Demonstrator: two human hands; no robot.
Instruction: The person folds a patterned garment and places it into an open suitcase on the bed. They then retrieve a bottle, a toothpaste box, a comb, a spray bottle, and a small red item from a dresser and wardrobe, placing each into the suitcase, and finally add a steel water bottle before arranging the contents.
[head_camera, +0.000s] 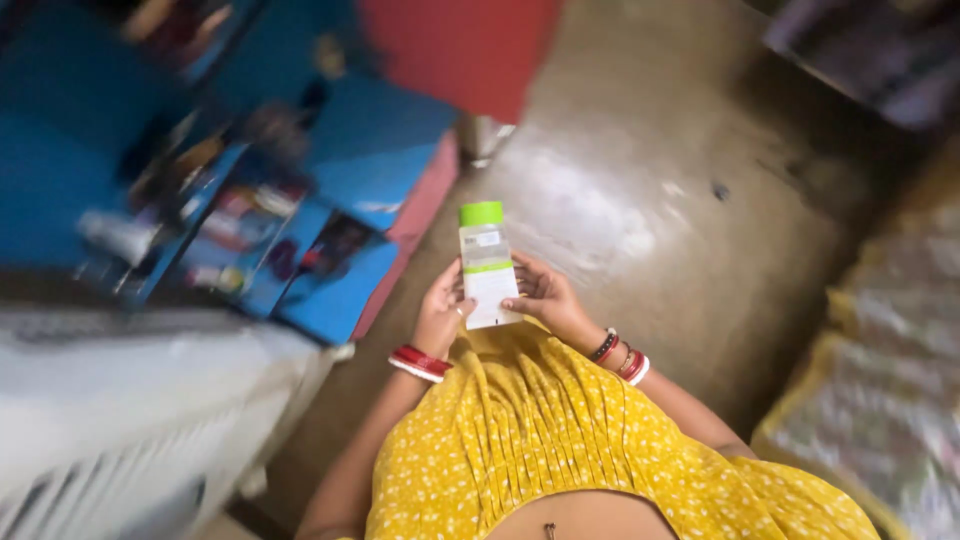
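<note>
I hold a pale plastic bottle (487, 270) with a green cap and a white label in front of my body, cap pointing away from me. My left hand (441, 312) grips its lower left side, with the thumb on the label. My right hand (547, 296) wraps the lower right side, fingers curled behind it. Both wrists carry red and white bangles. I wear a yellow dotted garment (560, 430).
Blue shelves (330, 170) with several blurred small items stand at the left. A white slatted appliance (130, 420) fills the lower left. Brown concrete floor (660, 200) lies ahead. A patterned cloth surface (880, 380) runs along the right. Something red (460, 50) stands at the top.
</note>
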